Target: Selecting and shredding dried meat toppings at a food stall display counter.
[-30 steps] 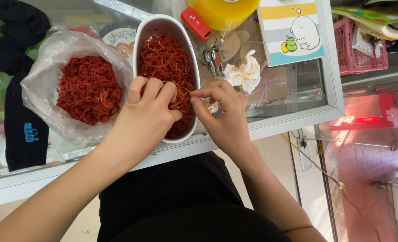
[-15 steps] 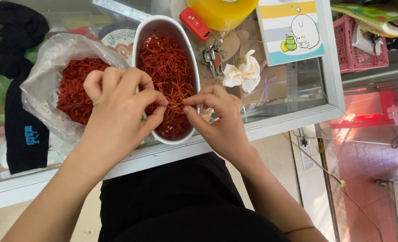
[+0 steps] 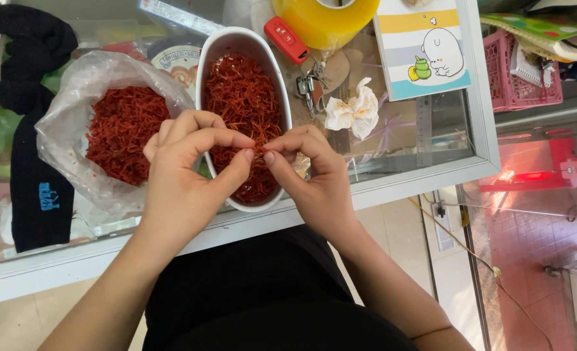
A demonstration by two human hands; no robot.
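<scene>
A white oval bowl [image 3: 208, 62] on the glass counter holds a heap of thin red strands [image 3: 243, 97]. To its left an opened clear plastic bag [image 3: 61, 117] holds more red strands [image 3: 122, 127]. My left hand [image 3: 187, 179] and my right hand [image 3: 311, 172] meet over the bowl's near end. The thumbs and forefingers of both hands pinch one small red strand [image 3: 260, 149] between them. The near rim of the bowl is partly hidden under my hands.
Behind the bowl lie a red key fob with keys [image 3: 287, 40], a yellow tape roll [image 3: 327, 19], a crumpled tissue [image 3: 353, 110] and a cartoon-printed box [image 3: 425, 49]. A pink basket [image 3: 519, 75] stands at the right, dark cloth [image 3: 31, 143] at the left.
My left hand went from the bowl's near rim over toward the bag and came back. Both hands now pinch one strand above the bowl.
</scene>
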